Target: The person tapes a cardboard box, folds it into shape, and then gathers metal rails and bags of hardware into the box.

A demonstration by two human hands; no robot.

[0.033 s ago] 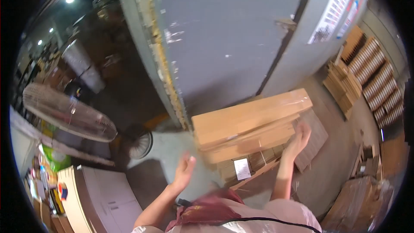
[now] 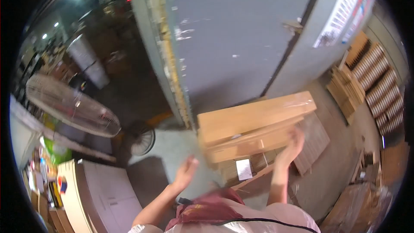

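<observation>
Before a grey door (image 2: 241, 30), long cardboard cartons (image 2: 254, 118) lie stacked. The left hand (image 2: 186, 174) is empty; the right hand (image 2: 293, 147) blurs against their near side, its grip unclear.

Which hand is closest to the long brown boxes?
The right hand: it overlaps the right end of the boxes in view, while the left hand shows against grey floor, apart from them.

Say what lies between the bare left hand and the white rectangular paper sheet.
In the head view, pale grey floor shows beside the left hand, then the brown cardboard stack's left end before the sheet.
</observation>
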